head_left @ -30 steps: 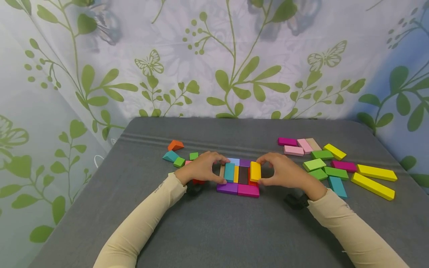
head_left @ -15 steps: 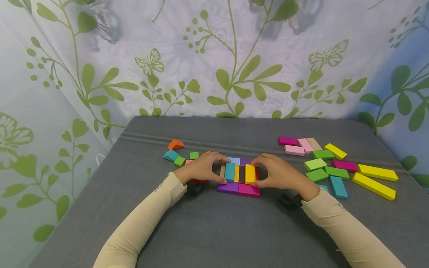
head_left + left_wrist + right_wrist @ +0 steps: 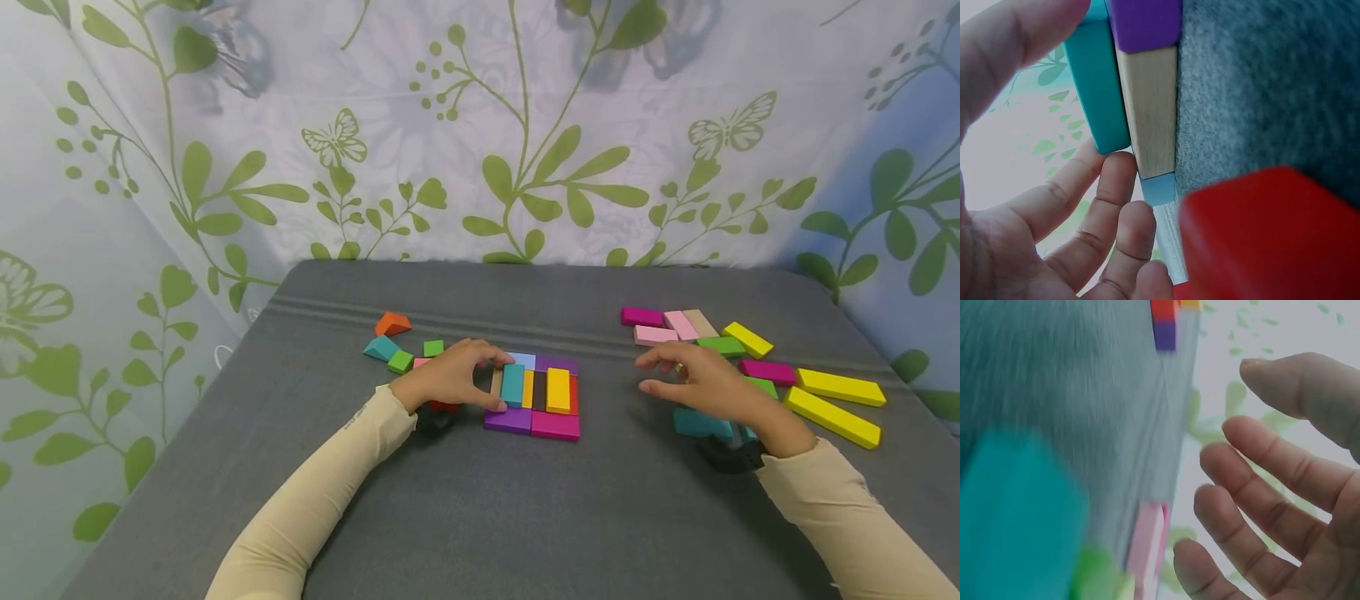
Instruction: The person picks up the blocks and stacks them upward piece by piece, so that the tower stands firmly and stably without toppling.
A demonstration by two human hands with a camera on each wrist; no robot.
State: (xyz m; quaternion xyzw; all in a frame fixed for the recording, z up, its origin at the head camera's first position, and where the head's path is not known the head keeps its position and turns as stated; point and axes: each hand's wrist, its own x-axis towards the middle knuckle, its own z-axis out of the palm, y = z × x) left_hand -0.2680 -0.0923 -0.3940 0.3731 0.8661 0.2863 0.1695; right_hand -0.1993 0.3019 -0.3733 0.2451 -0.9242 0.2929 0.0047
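Note:
My left hand [image 3: 450,375] pinches a teal block [image 3: 513,385] by its two ends, thumb at the near end and fingertips at the far end. That block stands on a flat rectangle of coloured blocks, with purple [image 3: 508,420] and magenta [image 3: 556,426] ones along the front. In the left wrist view the teal block [image 3: 1097,87] rises above a plain wooden block [image 3: 1152,112]. A yellow-orange block [image 3: 558,391] lies parallel to it on the right part of the layer, untouched. My right hand [image 3: 705,383] hovers with loosely bent fingers and holds nothing.
Right of the layout lie loose blocks: pink [image 3: 655,335], long yellow [image 3: 832,417], teal [image 3: 701,423] and several others, some under my right hand. Orange [image 3: 392,323] and teal [image 3: 382,347] wedges and small green blocks [image 3: 401,361] lie left, near my left wrist.
My right hand set the yellow-orange block down a little further left on the layer, let go, and moved right toward the loose blocks. The left hand stayed on the teal block.

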